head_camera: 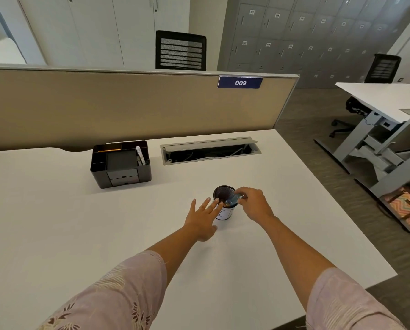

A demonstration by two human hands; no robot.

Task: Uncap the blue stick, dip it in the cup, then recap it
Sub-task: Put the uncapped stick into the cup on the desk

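Observation:
A small cup (225,213) with a dark inside and a white label stands on the white desk (80,222). My right hand (256,206) is shut on the blue stick (233,199), which tilts down over the cup's rim with its lower end inside the opening. My left hand (202,220) lies open beside the cup on its left, fingertips touching the rim and side. Whether the stick's cap is on cannot be told; no separate cap shows.
A black desk organiser (120,163) with drawers stands at the back left. A grey cable hatch (210,150) is open behind the cup. A beige partition (127,103) bounds the desk's far side. The desk's right edge runs close to my right arm.

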